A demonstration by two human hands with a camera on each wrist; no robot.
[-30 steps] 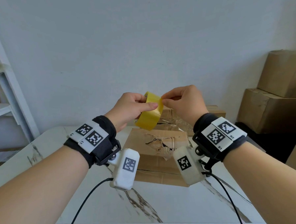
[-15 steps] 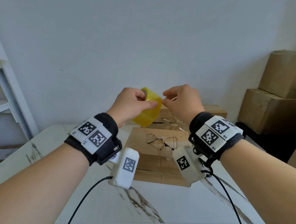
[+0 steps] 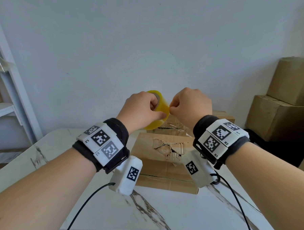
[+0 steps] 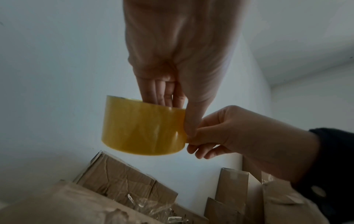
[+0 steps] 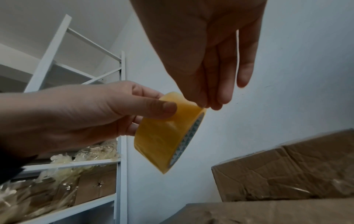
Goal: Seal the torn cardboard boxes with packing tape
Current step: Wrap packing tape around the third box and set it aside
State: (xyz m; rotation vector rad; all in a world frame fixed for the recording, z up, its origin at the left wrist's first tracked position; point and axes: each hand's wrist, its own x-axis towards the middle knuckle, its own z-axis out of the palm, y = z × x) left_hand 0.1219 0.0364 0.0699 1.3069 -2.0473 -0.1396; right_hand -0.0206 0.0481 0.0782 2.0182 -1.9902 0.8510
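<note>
A yellow roll of packing tape (image 3: 159,112) (image 4: 142,127) (image 5: 168,133) is held up in the air above the table. My left hand (image 3: 144,110) (image 5: 80,115) grips it, fingers through the core and thumb on the outer face. My right hand (image 3: 187,106) (image 4: 229,133) pinches at the roll's right edge with thumb and forefinger. Below them a flat cardboard box (image 3: 149,150) lies on the marble table (image 3: 170,210), with a ragged tear (image 3: 169,149) in its top. A second box (image 3: 221,116) (image 5: 287,166) sits behind it.
Stacked brown boxes (image 3: 284,108) stand on the floor at the right. A white metal shelf (image 3: 4,108) (image 5: 107,160) with crumpled plastic film and cardboard stands at the left. A white wall is behind the table. Cables run from both wrist cameras.
Both hands have risen slightly with the roll. The left hand has turned the roll so its core faces me more, and the right fingers have closed onto its edge.
</note>
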